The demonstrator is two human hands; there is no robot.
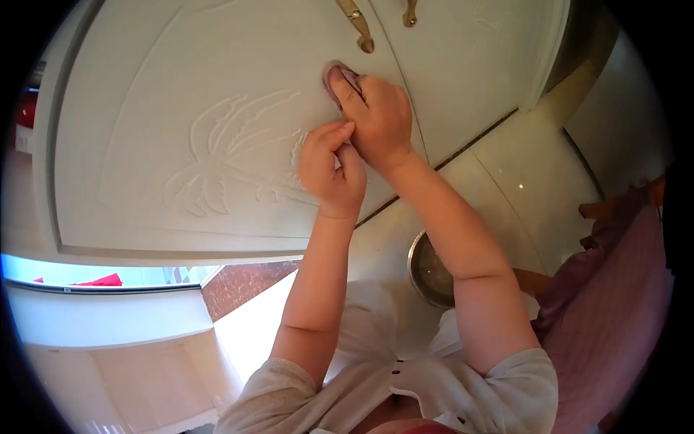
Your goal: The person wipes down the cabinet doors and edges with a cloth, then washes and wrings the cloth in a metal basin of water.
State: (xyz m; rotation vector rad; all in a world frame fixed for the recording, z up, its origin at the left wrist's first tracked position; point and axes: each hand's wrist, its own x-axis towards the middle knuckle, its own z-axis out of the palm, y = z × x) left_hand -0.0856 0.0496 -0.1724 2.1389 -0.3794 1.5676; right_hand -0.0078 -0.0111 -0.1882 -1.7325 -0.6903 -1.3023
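Observation:
A bunched mauve cloth (334,76) is pressed against a white door panel (144,145) with a raised palm-like pattern. My right hand (382,123) is closed on the cloth, its fingers against the panel just below a brass-coloured handle (358,25). Close beside its wrist, my left hand (331,168) is curled with the fingertips bent in, and nothing shows in it. The left fingertips meet or nearly meet the right hand; the exact contact is unclear.
A round metal basin (430,267) stands on the tiled floor (499,188), partly behind my right forearm. Purple fabric (607,311) hangs over wooden furniture at the right. A second handle (410,14) is at the top. An open white drawer or shelf (116,311) lies lower left.

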